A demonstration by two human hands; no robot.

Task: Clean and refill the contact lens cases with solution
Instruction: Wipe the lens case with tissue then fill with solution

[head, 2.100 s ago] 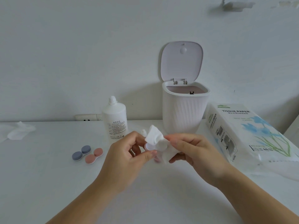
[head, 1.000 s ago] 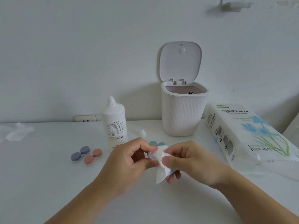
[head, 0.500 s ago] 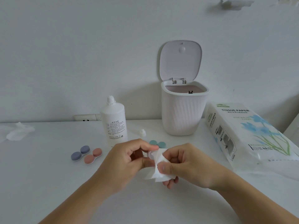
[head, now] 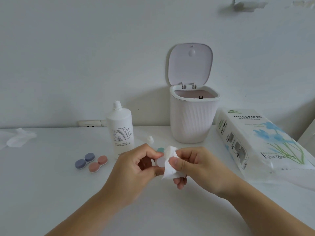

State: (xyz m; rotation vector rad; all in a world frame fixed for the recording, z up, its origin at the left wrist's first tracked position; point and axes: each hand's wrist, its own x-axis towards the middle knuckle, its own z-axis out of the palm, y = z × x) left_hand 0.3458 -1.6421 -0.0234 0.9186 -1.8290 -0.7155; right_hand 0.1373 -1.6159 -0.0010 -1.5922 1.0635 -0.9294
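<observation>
Left hand: I have thumb and forefinger pinched on a small white case, lifted off the table so its pale face turns toward me and toward the other hand.
Right hand: my thumb and fingers are curled round a folded tissue, pressing it against the case's right side; I read this as the wiping step, not yet the refill.
Case in hand: mostly hidden by tissue and fingers; I cannot tell whether its wells are open.
Teal caps: just behind my fingers on the table, likely set aside so the wells can be wiped; only a sliver shows.
Bottle cap: small, white, standing off the bottle, between bottle and bin.
Bottle: upright, uncapped, near the table's back edge, within reach of my left hand for refilling.
Other cases: a blue case and a pink case, lids on, touching, left of the bottle; seemingly awaiting their turn.
Bin: at the back edge, lid up, ready for the used tissue.
Tissue pack: along the right edge, handy for a fresh sheet.
Crumpled tissue: far left, near the back corner.
</observation>
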